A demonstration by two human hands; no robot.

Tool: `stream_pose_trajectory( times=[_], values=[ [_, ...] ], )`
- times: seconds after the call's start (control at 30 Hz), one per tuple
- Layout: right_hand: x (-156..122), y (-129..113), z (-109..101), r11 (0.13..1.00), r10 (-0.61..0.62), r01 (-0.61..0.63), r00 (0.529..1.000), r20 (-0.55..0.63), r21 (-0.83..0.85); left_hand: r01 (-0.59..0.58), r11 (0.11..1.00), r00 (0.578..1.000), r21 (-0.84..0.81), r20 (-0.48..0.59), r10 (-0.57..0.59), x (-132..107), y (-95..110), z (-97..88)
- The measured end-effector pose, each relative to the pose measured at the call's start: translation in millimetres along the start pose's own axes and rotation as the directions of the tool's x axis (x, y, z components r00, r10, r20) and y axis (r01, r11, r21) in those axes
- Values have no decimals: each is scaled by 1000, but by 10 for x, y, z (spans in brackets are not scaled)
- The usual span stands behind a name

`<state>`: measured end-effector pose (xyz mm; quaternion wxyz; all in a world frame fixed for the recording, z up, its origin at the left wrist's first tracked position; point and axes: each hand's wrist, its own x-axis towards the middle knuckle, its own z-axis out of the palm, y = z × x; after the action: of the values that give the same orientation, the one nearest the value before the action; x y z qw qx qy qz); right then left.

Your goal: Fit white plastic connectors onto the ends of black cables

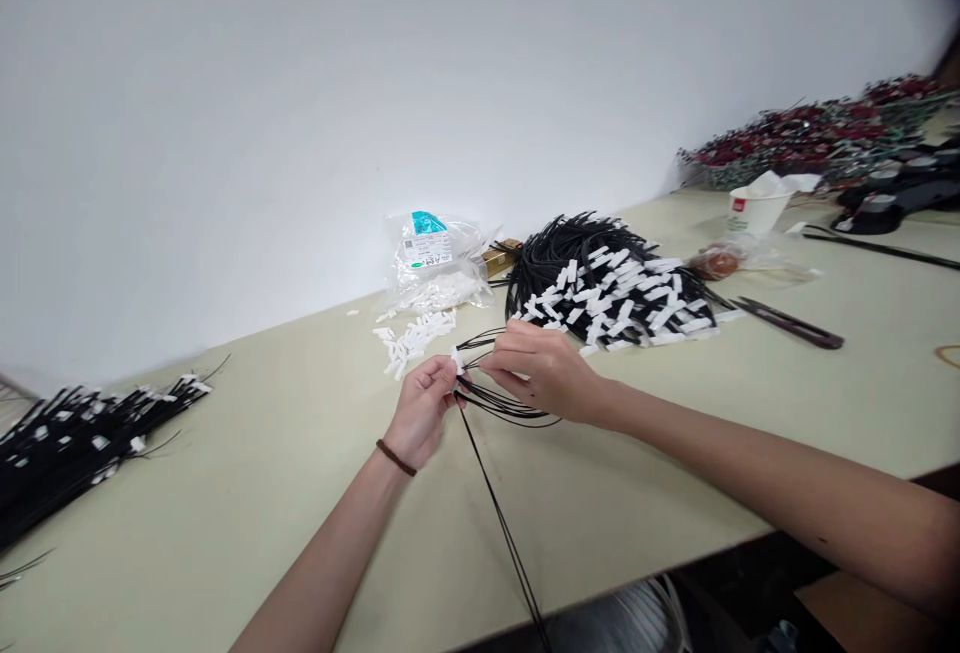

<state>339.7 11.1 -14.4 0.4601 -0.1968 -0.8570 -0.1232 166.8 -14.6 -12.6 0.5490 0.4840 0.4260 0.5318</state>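
Note:
Between thumb and fingers, my left hand (425, 403) pinches a white plastic connector (457, 361) with thin black wires (502, 405) running from it. The wires loop to the right beneath my right hand (544, 368), and a long pair hangs down past the table's front edge. My right hand is closed in a pinch on a black wire close to the connector; its fingertips partly hide the wire's end. Just beyond my hands lie a heap of loose white connectors (417, 338) and a big bundle of black wires with white connectors (619, 298).
A clear plastic bag of connectors (431, 258) stands against the wall. Dark tweezers (791, 323), a paper cup (756, 210) and a plastic bag with a brown round item (716, 261) are at the right. Red-and-black wiring (817, 138) is piled behind. More black wires (82, 448) lie left.

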Motion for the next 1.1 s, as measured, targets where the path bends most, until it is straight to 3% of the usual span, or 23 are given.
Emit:
stream_pose_trajectory(
  times=[0.17, 1.1],
  values=[
    [-3, -16, 7, 1000, -19, 19, 999, 43, -6, 2, 1000, 1000, 25, 27, -3, 2, -18, -1],
    [-4, -23, -5, 998, -43, 45, 998, 35, -49, 8, 999, 1000, 36, 24, -9, -5, -8, -4]
  ],
)
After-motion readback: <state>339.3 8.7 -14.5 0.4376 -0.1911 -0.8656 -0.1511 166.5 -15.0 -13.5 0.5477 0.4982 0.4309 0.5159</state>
